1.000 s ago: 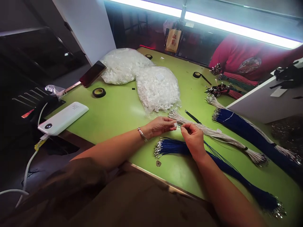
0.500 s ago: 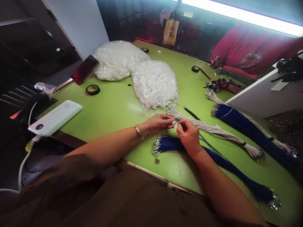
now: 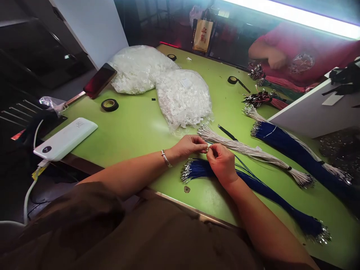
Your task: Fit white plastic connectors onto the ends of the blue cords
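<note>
Fingertips meet over the blue wires, with my left hand (image 3: 192, 144) pinching a small white connector (image 3: 207, 149), mostly hidden by the fingers. Against it, my right hand (image 3: 223, 161) is closed in a pinch on a thin blue wire (image 3: 243, 165), which trails out behind the hand to the right. Below lies a bundle of blue wires (image 3: 261, 189) with silvery crimped ends, partly covered by my right hand and forearm. Just beyond the hands is a tied bundle of white wires (image 3: 253, 152).
Two clear bags of white connectors (image 3: 184, 99) sit mid-table. Black tape rolls (image 3: 109, 105), a phone (image 3: 100, 80) and a white power bank (image 3: 66, 138) lie left. More blue wires (image 3: 292, 146) lie right, near a divider (image 3: 306, 108). A person in pink (image 3: 303, 56) sits across.
Both hands have drawn closer together, and the white connector is now more hidden between the fingertips. Across the table, the other person's forearm and hand have come into view.
</note>
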A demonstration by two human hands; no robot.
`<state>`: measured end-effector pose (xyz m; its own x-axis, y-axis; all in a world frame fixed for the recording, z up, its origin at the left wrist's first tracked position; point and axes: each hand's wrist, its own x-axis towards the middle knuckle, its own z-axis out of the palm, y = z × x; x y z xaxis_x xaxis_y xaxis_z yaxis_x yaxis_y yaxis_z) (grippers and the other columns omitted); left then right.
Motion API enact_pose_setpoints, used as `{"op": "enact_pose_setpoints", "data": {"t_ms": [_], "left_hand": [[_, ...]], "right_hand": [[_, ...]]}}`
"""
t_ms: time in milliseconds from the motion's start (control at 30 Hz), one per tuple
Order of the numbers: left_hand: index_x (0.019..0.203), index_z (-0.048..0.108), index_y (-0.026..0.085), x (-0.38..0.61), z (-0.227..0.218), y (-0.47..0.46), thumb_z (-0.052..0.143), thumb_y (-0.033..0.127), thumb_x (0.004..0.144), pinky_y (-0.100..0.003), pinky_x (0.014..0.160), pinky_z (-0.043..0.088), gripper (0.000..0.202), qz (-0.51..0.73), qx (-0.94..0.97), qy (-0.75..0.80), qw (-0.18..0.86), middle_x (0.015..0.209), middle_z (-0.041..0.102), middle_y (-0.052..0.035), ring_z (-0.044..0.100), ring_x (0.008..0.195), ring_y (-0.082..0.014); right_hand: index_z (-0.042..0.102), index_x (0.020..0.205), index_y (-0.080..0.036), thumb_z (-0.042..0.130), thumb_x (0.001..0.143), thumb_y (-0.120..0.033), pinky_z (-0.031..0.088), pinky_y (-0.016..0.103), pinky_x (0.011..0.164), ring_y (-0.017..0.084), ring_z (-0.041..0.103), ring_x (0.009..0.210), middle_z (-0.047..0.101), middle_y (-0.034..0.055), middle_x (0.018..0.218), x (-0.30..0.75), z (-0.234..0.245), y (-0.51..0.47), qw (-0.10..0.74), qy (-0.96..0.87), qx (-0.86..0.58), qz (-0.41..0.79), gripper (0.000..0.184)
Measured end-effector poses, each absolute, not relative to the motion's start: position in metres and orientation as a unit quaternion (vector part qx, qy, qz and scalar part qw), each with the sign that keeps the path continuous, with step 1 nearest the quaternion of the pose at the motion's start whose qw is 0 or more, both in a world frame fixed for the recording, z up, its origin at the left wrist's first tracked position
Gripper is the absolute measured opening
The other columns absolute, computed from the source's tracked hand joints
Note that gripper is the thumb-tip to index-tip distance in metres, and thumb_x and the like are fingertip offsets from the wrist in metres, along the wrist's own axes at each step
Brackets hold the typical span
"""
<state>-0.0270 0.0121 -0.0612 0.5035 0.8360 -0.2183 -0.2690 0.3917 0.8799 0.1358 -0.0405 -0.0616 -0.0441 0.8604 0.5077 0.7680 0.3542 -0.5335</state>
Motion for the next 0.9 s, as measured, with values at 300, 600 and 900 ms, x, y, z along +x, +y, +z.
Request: {"op": "enact_pose_setpoints", "data": {"t_ms": [300, 600, 900], "left_hand": [[0.075, 0.066, 0.008, -0.029, -0.062, 0.014, 0.092, 0.032, 0.057, -0.022, 0.067, 0.053, 0.040, 0.350, 0.404, 0.365, 0.763, 0.065, 0.069, -0.0021, 0.067, 0.063, -0.0098], [0.068, 0.068, 0.010, -0.043, -0.051, 0.021, 0.084, 0.015, 0.065, -0.022, 0.057, 0.054, 0.017, 0.170, 0.540, 0.394, 0.724, 0.057, 0.068, -0.0029, 0.066, 0.055, -0.0118], [0.063, 0.070, 0.014, -0.047, -0.044, 0.014, 0.074, 0.007, 0.067, -0.021, 0.049, 0.052, 0.010, 0.050, 0.653, 0.319, 0.685, 0.057, 0.069, -0.0022, 0.066, 0.051, -0.0143]], "right_hand": [[0.064, 0.066, -0.020, 0.054, 0.081, -0.019, 0.043, 0.026, 0.059, 0.013, 0.054, 0.053, 0.065, 0.0002, 0.060, 0.143, -0.053, -0.039, 0.384, -0.727, -0.562, 0.093, 0.018], [0.064, 0.061, -0.019, 0.054, 0.078, -0.017, 0.037, 0.025, 0.054, 0.012, 0.050, 0.052, 0.061, -0.0007, 0.056, 0.137, -0.060, -0.045, 0.271, -0.768, -0.556, 0.169, 0.020], [0.074, 0.083, -0.021, 0.067, 0.083, -0.023, 0.039, 0.027, 0.061, 0.016, 0.058, 0.074, 0.066, 0.0049, 0.088, 0.127, -0.020, 0.010, 0.206, -0.822, -0.531, 0.023, 0.008]]}}
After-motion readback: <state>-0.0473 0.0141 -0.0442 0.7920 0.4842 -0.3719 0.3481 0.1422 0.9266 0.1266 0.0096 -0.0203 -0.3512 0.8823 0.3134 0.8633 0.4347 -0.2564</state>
